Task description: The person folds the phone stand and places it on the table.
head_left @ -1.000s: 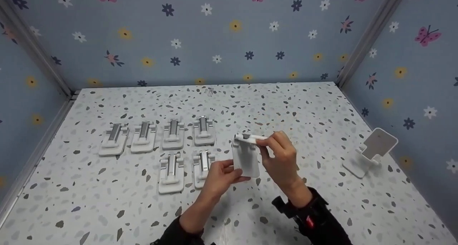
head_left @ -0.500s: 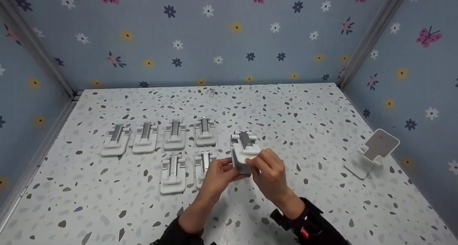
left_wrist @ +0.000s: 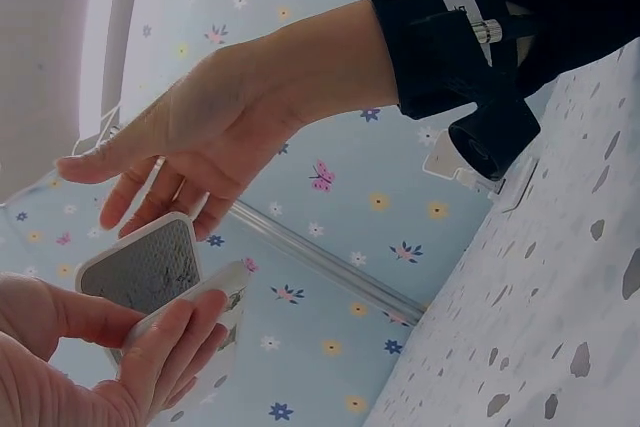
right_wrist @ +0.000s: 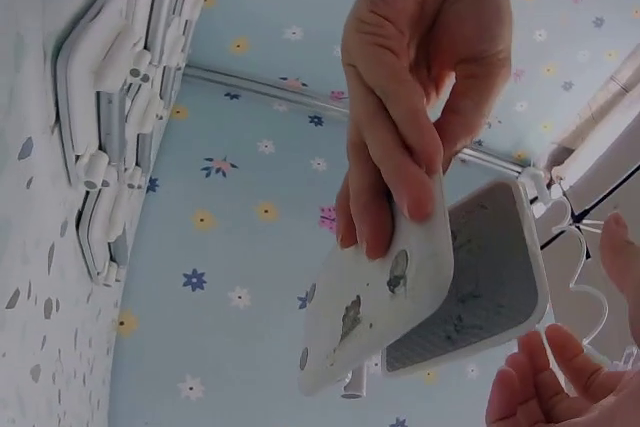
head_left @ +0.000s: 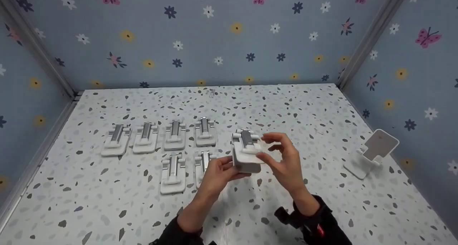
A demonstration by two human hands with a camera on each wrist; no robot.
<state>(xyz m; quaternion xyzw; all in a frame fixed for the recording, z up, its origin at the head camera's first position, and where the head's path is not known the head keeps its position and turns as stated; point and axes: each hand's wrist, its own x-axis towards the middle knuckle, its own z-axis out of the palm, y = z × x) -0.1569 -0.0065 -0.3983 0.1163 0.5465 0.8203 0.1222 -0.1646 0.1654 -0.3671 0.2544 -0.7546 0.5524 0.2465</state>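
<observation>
A white folding phone stand (head_left: 247,157) is held above the table by my left hand (head_left: 218,177), whose thumb and fingers pinch its lower plate. The two plates are partly folded together, with a gap between them. Its grey-padded plate (left_wrist: 150,267) shows in the left wrist view; the stand's base (right_wrist: 380,297), with small round feet, shows in the right wrist view. My right hand (head_left: 288,162) is spread at the stand's right side, thumb by the plate's edge and fingers loosely bent. Whether the thumb touches the plate I cannot tell.
Several folded phone stands (head_left: 174,135) lie in two rows to the left; my left hand partly covers the nearest one (head_left: 204,161). An unfolded stand (head_left: 379,146) stands far right. Flower-patterned panels (head_left: 229,37) enclose the speckled table (head_left: 286,105) at the back and sides.
The stand's upper plate has swung down toward the padded plate under my right hand. My right fingers have since let go of it and spread to the right. My left hand keeps its grip.
</observation>
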